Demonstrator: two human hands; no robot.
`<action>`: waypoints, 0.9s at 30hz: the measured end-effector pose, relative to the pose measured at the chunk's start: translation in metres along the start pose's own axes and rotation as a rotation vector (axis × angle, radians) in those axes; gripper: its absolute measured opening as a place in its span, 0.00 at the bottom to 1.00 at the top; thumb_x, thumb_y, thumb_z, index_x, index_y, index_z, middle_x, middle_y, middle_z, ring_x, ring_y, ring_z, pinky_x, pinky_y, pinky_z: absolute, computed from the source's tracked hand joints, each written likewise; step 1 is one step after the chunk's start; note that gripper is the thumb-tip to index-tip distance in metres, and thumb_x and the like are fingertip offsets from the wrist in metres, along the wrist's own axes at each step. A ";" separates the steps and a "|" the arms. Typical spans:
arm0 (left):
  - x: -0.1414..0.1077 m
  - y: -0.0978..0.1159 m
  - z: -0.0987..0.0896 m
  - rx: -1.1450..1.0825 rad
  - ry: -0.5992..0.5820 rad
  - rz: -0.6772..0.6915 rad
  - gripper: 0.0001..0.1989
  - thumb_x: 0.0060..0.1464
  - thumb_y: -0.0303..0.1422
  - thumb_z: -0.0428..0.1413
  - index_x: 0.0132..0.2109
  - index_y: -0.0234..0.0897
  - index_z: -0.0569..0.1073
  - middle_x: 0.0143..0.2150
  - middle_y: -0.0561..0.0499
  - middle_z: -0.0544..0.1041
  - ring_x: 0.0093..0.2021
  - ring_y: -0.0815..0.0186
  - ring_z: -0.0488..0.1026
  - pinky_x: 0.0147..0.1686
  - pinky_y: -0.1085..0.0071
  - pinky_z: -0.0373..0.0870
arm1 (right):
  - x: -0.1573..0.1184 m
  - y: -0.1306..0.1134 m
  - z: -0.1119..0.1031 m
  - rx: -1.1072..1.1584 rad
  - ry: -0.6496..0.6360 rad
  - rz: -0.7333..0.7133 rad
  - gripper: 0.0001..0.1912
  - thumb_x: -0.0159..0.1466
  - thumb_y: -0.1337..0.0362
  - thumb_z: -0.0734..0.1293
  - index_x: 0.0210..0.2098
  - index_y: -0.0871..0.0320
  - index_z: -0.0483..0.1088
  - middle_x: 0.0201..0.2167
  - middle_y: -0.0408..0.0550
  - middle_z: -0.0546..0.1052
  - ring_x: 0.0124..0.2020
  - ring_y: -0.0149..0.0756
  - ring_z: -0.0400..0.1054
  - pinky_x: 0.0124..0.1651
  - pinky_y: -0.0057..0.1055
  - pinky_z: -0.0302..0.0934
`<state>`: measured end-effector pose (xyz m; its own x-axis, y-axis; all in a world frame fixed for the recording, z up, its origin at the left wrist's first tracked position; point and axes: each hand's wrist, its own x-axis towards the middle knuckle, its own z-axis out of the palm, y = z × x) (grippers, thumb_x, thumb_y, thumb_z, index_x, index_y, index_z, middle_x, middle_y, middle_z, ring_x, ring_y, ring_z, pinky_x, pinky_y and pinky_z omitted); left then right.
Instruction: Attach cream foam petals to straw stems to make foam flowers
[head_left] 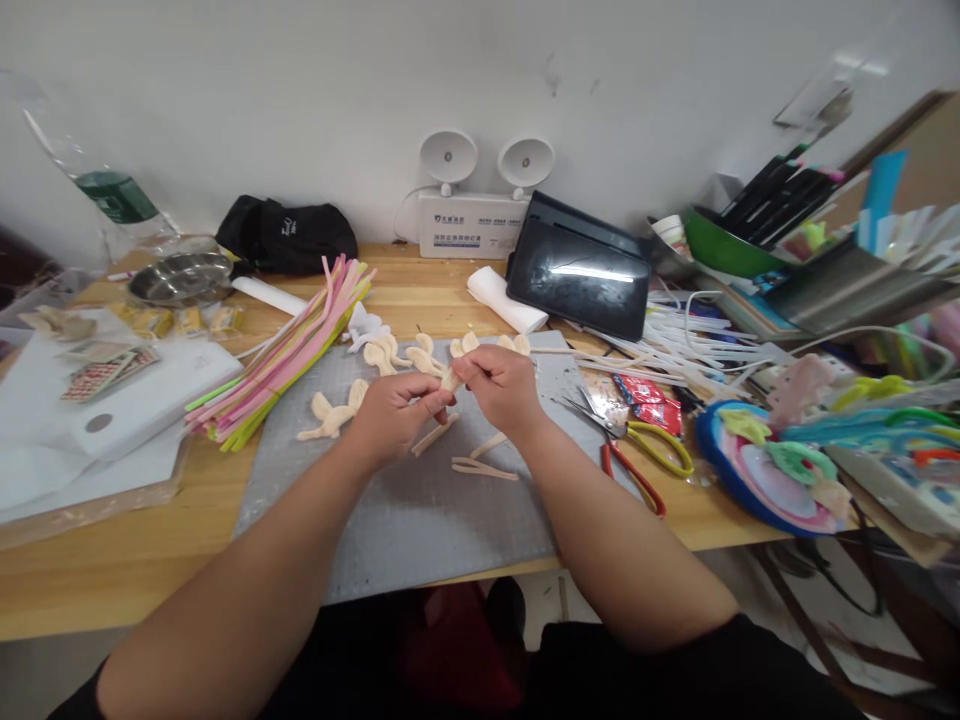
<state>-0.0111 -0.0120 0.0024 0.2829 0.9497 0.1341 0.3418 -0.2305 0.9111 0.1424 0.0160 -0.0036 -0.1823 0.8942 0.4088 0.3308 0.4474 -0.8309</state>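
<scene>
Over a grey cutting mat (pixel 435 530), my left hand (pixel 401 412) and my right hand (pixel 501 388) almost meet, both with closed fingers. They pinch a small cream fuzzy piece (pixel 451 380) between them. Several cream looped shapes lie behind my hands, one of them (pixel 386 352) near the mat's back edge. Another cream shape (pixel 330 412) rests left of my left hand. Below my hands are a short cream strip (pixel 435 436) and a folded one (pixel 484 468) on the mat. The fingertips partly hide the held piece.
Pink and green fuzzy stems (pixel 292 350) lie at the left, near a metal bowl (pixel 181 277). Yellow-handled scissors (pixel 660 448) and red-handled pliers (pixel 634 475) lie right of the mat. Behind stand a black tablet-like device (pixel 581 270) and a lamp unit (pixel 471 225). A blue-rimmed plate (pixel 724 480) is farther right.
</scene>
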 end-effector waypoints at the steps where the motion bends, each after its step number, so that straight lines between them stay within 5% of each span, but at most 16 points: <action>1: 0.000 0.001 0.001 -0.007 -0.001 0.007 0.13 0.48 0.35 0.51 0.21 0.36 0.71 0.25 0.52 0.74 0.30 0.67 0.69 0.34 0.72 0.61 | 0.000 0.000 0.000 -0.034 0.023 -0.028 0.16 0.56 0.59 0.61 0.16 0.59 0.64 0.15 0.41 0.64 0.21 0.26 0.57 0.27 0.26 0.52; 10: 0.000 0.001 0.000 -0.057 -0.033 -0.060 0.13 0.48 0.37 0.51 0.22 0.37 0.73 0.22 0.52 0.74 0.27 0.68 0.68 0.31 0.72 0.62 | -0.003 0.013 0.012 0.408 -0.188 0.254 0.21 0.56 0.48 0.58 0.18 0.59 0.61 0.12 0.38 0.60 0.14 0.23 0.53 0.18 0.23 0.48; 17: -0.007 -0.002 0.010 -0.294 -0.034 0.002 0.13 0.49 0.36 0.51 0.21 0.35 0.70 0.24 0.51 0.72 0.30 0.68 0.67 0.34 0.72 0.61 | -0.004 0.002 0.013 0.356 -0.310 0.170 0.24 0.58 0.49 0.56 0.15 0.59 0.58 0.12 0.38 0.60 0.15 0.22 0.52 0.20 0.23 0.48; 20: -0.009 -0.001 0.016 -0.406 -0.021 -0.003 0.09 0.49 0.35 0.51 0.26 0.35 0.71 0.25 0.52 0.71 0.30 0.69 0.66 0.34 0.72 0.61 | -0.002 0.002 0.011 0.327 -0.283 0.165 0.24 0.58 0.49 0.55 0.14 0.59 0.56 0.10 0.37 0.58 0.15 0.22 0.51 0.21 0.23 0.47; 27: -0.005 0.000 -0.001 -0.229 -0.266 -0.061 0.09 0.45 0.37 0.54 0.28 0.35 0.72 0.25 0.51 0.71 0.28 0.68 0.66 0.30 0.72 0.61 | -0.001 0.009 0.004 0.263 -0.198 0.184 0.23 0.57 0.48 0.56 0.16 0.59 0.57 0.12 0.37 0.60 0.16 0.23 0.54 0.21 0.23 0.50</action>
<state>-0.0136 -0.0166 0.0025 0.5020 0.8648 -0.0017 0.1641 -0.0933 0.9820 0.1417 0.0197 -0.0133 -0.3263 0.9271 0.1845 0.1298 0.2373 -0.9627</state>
